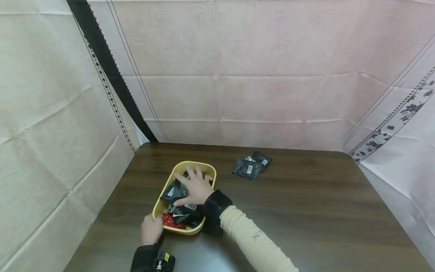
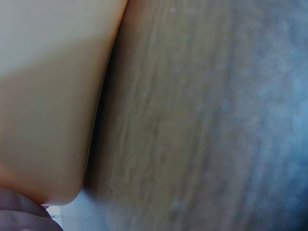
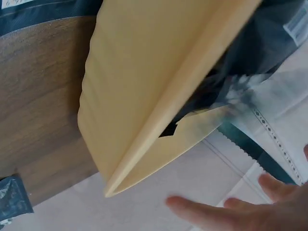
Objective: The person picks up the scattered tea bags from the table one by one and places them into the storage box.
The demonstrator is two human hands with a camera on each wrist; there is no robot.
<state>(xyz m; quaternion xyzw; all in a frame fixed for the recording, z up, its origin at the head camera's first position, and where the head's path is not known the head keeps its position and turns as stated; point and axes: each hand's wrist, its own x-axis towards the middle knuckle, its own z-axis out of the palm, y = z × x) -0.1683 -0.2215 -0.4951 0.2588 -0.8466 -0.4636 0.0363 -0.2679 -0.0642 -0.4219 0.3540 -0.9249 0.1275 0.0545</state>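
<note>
A yellow plastic basket [image 1: 211, 169] stands on the left part of the table, filled with small, mostly black packets [image 1: 171, 193]. A red packet [image 1: 172, 221] lies at its near end. My left hand [image 1: 151, 229] grips the basket's near left corner, and the left wrist view has fingers [image 2: 21, 211] against that corner. Above the packets, my right hand [image 1: 198, 190] spreads its fingers wide inside the rim's outline, gripping nothing. The right wrist view catches those extended fingers [image 3: 202, 211] beyond the basket wall [image 3: 130, 82]. Part of the contents is hidden under this hand.
Two dark packets with white labels, one nearer [image 1: 245, 170] and one farther back [image 1: 266, 160], overlap on the table right of the basket. The brown wooden table [image 1: 306, 204] ends at pale cloth hangings [image 1: 258, 98] behind and at both sides.
</note>
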